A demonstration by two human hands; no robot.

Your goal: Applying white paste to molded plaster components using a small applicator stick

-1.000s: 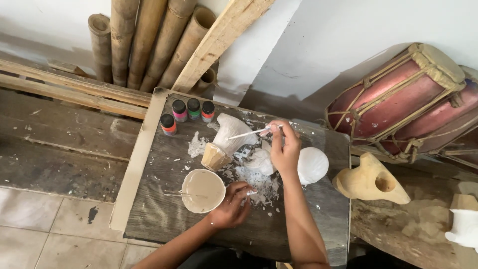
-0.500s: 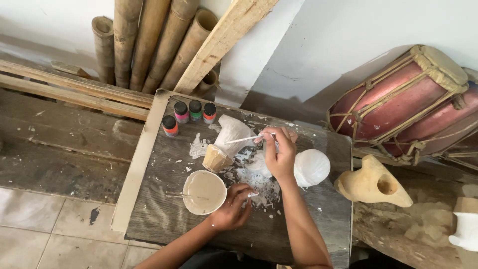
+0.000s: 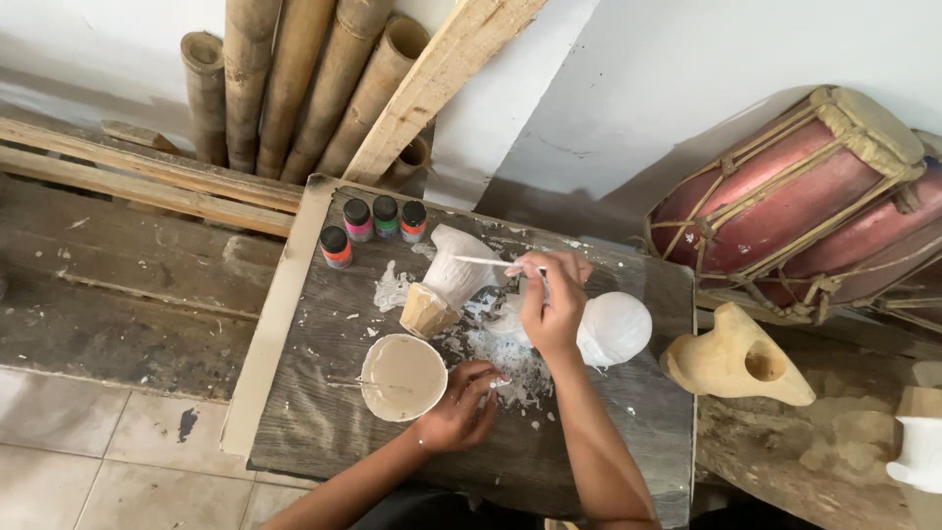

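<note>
Weathered wooden surface (image 3: 324,432) against a white wall, tiled floor beside. On it we count four paint bottles (image 3: 372,222), one bowl (image 3: 402,377) steadied by our left hand (image 3: 458,410); right hand (image 3: 552,306), fingers pinched on one brush (image 3: 486,261), over the white figure (image 3: 461,267) behind the bowl.

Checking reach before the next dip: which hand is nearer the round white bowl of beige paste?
Left. The left hand touches the round white bowl of beige paste at its right rim; the right hand is up and right of it, holding a thin white stick.
</note>
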